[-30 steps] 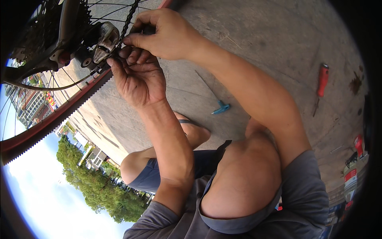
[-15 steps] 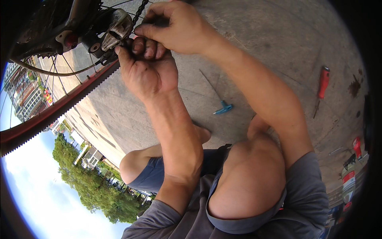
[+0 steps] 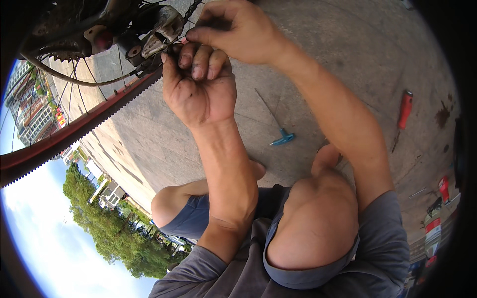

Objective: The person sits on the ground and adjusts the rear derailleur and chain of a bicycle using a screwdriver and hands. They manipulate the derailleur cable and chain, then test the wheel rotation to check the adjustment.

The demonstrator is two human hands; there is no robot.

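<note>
The rear derailleur point(image 3: 156, 44), worn and dirty silver and black, hangs by the bicycle wheel at the upper left. Below it my left hand point(image 3: 201, 92) is turned palm up, its blackened fingers curled and its thumb tip against the derailleur's lower end. What those fingers grip is hidden. My right hand point(image 3: 243, 32) is beside it on the right, thumb and fingers bent in a pinch by the derailleur's edge. Anything between them is too small to make out. A cable housing point(image 3: 74, 79) curves into the derailleur from the left, and the chain point(image 3: 191, 10) runs above.
A red wheel rim with a black tyre point(image 3: 74, 131) crosses the left side. On the concrete lie a blue-handled hex key point(image 3: 283, 137), a red-handled screwdriver point(image 3: 405, 111) and another red-handled tool point(image 3: 443, 188). My bent knee point(image 3: 313, 223) is below my arms.
The derailleur and both hands appear further right in the picture, as the view has shifted slightly. Both hands keep nearly the same pose at the derailleur.
</note>
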